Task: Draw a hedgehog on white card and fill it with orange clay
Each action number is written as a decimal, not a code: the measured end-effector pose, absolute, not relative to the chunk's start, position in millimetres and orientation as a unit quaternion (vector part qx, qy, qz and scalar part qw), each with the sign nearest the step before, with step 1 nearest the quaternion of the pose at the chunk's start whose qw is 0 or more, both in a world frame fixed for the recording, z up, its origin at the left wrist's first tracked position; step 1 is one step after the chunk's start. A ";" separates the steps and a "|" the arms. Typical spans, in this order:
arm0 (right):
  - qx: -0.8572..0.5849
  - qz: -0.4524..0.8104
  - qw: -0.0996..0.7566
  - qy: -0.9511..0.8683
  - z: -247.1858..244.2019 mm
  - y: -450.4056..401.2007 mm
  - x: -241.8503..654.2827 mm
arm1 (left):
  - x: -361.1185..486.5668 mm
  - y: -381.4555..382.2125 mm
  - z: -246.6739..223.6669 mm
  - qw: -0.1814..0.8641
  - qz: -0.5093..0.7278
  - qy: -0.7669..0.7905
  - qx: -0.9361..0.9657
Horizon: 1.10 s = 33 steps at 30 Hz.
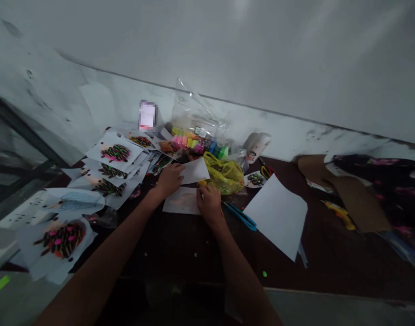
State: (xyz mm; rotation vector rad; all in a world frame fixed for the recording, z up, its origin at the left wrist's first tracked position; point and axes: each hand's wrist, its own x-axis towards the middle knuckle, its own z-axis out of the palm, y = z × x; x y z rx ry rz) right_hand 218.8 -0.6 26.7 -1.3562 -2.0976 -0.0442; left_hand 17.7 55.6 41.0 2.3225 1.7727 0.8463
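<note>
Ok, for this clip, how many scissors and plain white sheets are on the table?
Blue-handled scissors: 1
Yellow-handled scissors: 1
White sheets: 3
Total: 5

No words or numbers can be read here: the small card [148,115] by the wall is pixelated (blurred beyond reading), and the label [197,131] on the clear plastic bag is too tiny.

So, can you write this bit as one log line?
left hand: on white paper | right hand: at yellow lump | beside: blue-handled scissors
</note>
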 end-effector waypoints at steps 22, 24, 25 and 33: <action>-0.493 0.135 0.434 -0.742 49.1 7.7 235.6 | 44.4 57.5 59.3 0.545 0.375 0.410 0.628; -0.467 0.192 0.442 -0.742 52.6 4.9 229.6 | 44.6 49.0 62.7 0.590 0.376 0.381 0.604; -0.461 0.215 0.449 -0.735 53.7 3.7 226.8 | 45.0 45.6 63.6 0.603 0.374 0.373 0.597; -0.445 0.419 0.517 -0.599 49.4 0.9 216.3 | 40.3 30.1 65.2 0.663 0.310 0.383 0.563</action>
